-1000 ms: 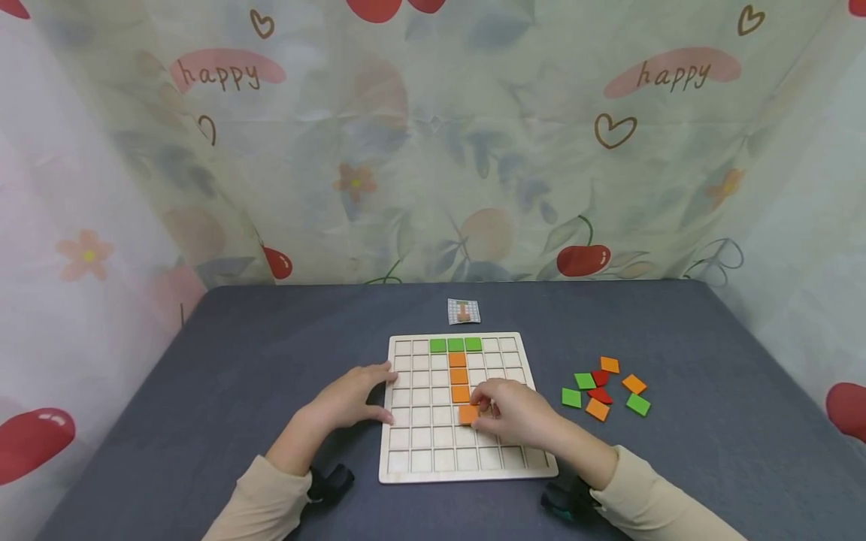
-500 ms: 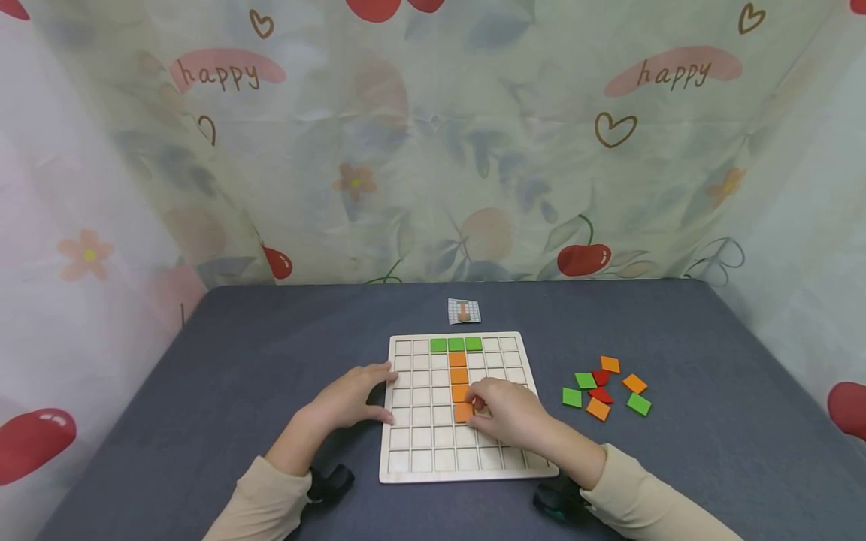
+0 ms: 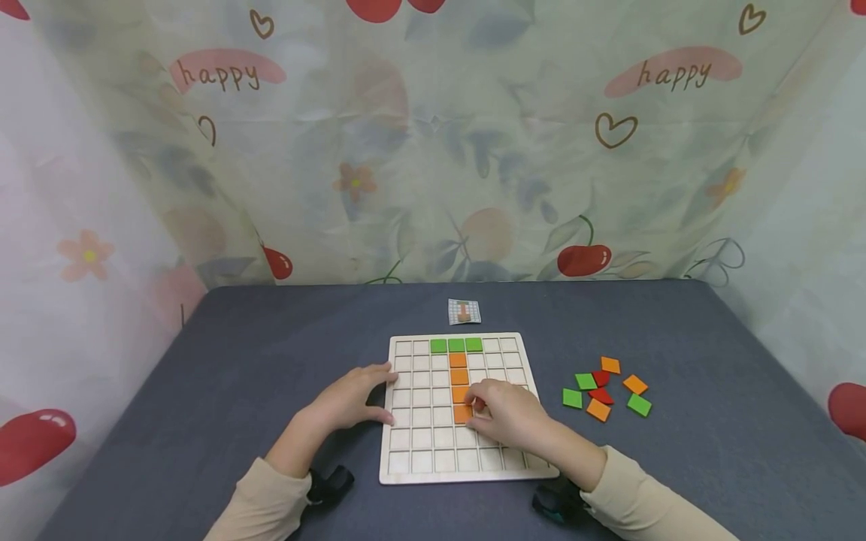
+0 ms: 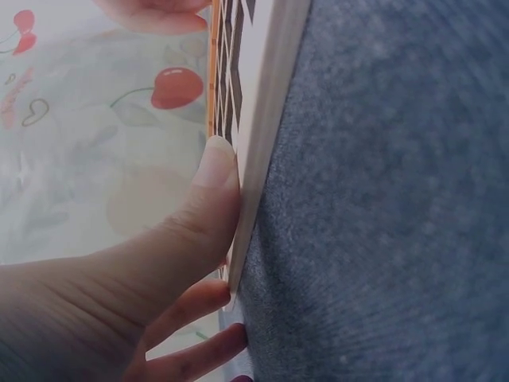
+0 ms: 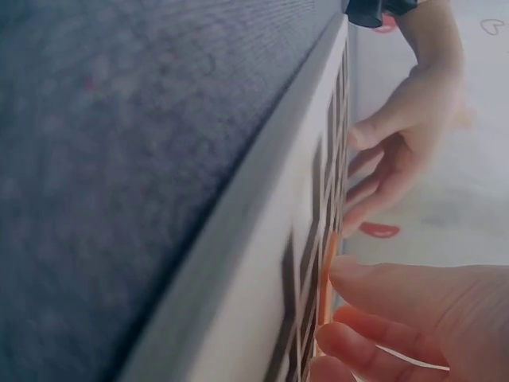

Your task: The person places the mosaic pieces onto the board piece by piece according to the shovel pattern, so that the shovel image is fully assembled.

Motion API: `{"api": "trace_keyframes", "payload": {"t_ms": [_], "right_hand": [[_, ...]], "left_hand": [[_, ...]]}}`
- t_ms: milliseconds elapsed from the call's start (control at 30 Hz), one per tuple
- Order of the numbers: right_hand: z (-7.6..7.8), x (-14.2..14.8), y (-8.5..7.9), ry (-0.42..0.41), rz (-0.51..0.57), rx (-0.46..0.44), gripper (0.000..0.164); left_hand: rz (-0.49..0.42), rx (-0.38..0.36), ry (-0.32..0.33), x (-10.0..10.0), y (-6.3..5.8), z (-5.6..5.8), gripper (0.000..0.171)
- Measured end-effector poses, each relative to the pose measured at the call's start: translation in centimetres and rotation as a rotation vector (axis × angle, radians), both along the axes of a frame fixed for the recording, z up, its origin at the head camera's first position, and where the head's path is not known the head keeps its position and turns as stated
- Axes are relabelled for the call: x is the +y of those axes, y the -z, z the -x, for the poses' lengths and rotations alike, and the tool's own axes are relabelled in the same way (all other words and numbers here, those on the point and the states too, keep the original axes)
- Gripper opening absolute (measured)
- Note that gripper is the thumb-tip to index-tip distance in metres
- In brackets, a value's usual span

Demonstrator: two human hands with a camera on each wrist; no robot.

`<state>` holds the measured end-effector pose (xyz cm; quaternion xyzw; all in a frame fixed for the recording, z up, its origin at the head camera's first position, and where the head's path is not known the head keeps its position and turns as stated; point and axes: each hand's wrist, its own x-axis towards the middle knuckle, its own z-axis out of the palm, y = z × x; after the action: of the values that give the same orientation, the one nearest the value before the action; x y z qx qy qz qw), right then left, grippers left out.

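A pale wooden grid board (image 3: 433, 478) lies on the dark cloth. Three green tiles (image 3: 456, 345) sit in its top row, with a column of orange tiles (image 3: 458, 376) running down below them. At the lowest orange tile (image 3: 463, 414), my right hand (image 3: 510, 412) has its thumb and curled fingers on the right side; the right wrist view shows the thumb tip against this tile (image 5: 327, 274). My left hand (image 3: 348, 398) rests at the board's left edge, thumb and fingers spread apart. In the left wrist view the thumb (image 4: 213, 179) presses against the rim.
Loose green tiles (image 3: 571, 398), orange tiles (image 3: 635, 384) and red pieces (image 3: 600, 395) lie scattered right of the board. Behind the board is a small printed pattern card (image 3: 464, 312). A patterned curtain (image 3: 433, 150) hangs along the table's back edge.
The lowest orange tile, earlier askew and farther right, has shifted slightly left into line with the column, my right hand moving with it. My left hand has stayed put.
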<state>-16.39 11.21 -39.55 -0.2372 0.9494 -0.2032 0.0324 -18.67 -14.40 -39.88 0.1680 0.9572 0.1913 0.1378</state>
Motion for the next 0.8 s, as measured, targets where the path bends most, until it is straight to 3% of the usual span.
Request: {"api": "trace_keyframes", "payload": {"t_ms": [300, 633, 800], "right_hand": [[0.2, 2.3, -0.8, 0.099, 0.065, -0.083, 0.016], [1.8, 8.5, -1.1, 0.125, 0.106, -0.012, 0.019], [2.4, 11.3, -1.5, 0.173, 0.083, -0.027, 0.020]], "left_hand": [[0.001, -0.001, -0.003, 0.0, 0.1, -0.1, 0.070], [0.065, 0.055, 0.004, 0.2, -0.1, -0.6, 0.064], [0.071, 0.074, 0.019, 0.2, 0.0, -0.8, 0.063]]}}
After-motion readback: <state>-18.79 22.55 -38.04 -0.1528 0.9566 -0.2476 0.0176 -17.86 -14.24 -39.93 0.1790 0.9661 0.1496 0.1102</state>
